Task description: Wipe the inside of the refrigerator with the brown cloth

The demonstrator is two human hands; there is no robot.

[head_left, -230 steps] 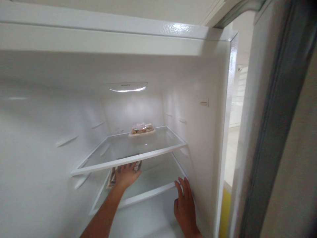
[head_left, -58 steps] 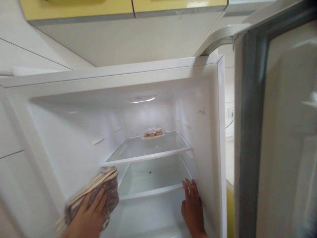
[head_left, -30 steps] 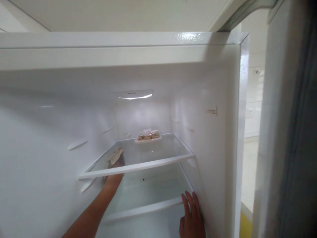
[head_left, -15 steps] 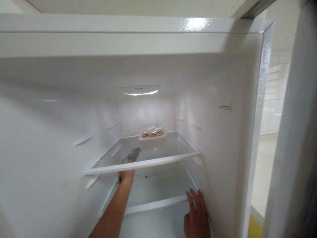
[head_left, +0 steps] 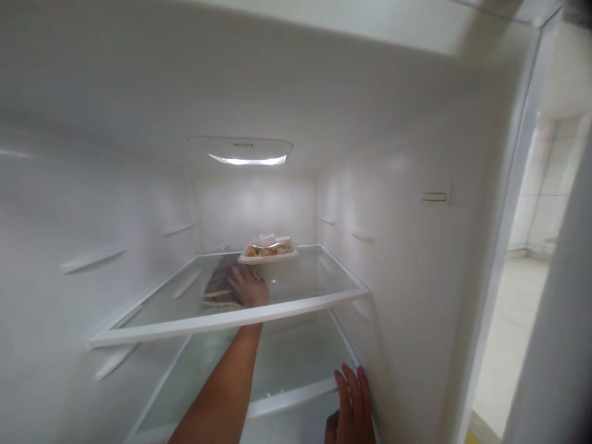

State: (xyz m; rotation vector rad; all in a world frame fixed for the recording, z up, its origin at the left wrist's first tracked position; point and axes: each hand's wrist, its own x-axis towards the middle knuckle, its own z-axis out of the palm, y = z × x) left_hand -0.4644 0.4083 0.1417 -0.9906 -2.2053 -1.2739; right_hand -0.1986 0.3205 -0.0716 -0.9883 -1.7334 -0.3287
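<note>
My left hand (head_left: 248, 288) reaches in under the upper glass shelf (head_left: 231, 317) of a refrigerator and shows through the glass. Beneath its curved fingers is a dark brown-grey cloth (head_left: 217, 287) with pale edges, partly covered by the hand. My right hand (head_left: 354, 404) rests at the right front corner of the lower glass shelf (head_left: 291, 398), its fingers stretched out against the shelf edge and nothing held. On the upper shelf, towards the back, sits a pale tray of food under clear wrap (head_left: 268, 250).
A lit lamp cover (head_left: 245, 151) is on the ceiling at the back. Moulded shelf ledges (head_left: 95, 259) stick out from both side walls. A switch (head_left: 435, 197) is set in the right wall. The blurred door edge (head_left: 550, 308) stands at the far right.
My left hand has gone deeper under the upper shelf, and the cloth now looks more spread out. The view has moved closer into the refrigerator. My right hand stays at the lower shelf's corner.
</note>
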